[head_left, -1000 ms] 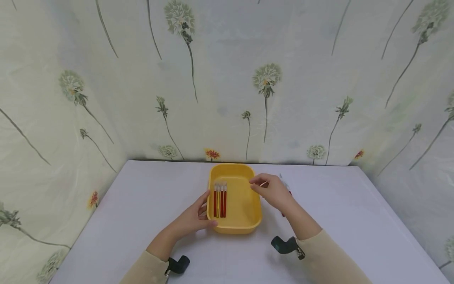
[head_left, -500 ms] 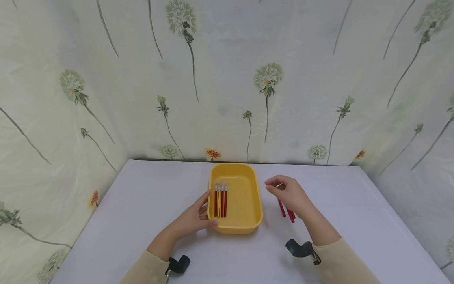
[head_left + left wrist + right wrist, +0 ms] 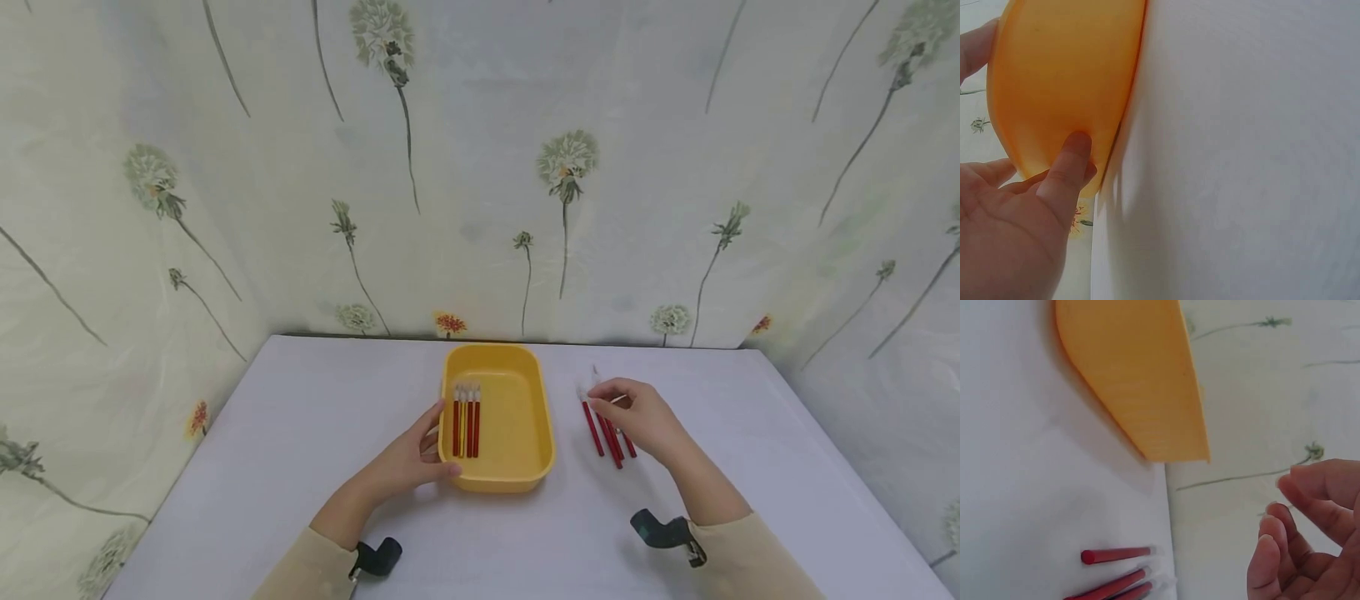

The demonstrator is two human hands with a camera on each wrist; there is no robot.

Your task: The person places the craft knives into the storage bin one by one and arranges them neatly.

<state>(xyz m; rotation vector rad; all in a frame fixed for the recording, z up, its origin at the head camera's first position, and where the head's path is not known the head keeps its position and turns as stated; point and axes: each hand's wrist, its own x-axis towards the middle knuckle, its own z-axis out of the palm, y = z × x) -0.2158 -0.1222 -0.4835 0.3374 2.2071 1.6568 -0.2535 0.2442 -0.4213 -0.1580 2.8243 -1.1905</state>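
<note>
Just beneath the right hand [image 3: 639, 414] lie red pens [image 3: 593, 429].

On the table [image 3: 480, 542], a tray [image 3: 513, 425] with four pens [image 3: 466, 423] side by side in its left half, left hand [image 3: 408, 457] against its left wall, loose pens [image 3: 592, 429] to its right partly beneath the right hand [image 3: 633, 412], backdrop [image 3: 465, 167] behind.

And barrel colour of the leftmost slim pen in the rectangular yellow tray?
Red. The leftmost slim pen shows best in the head view.
</note>
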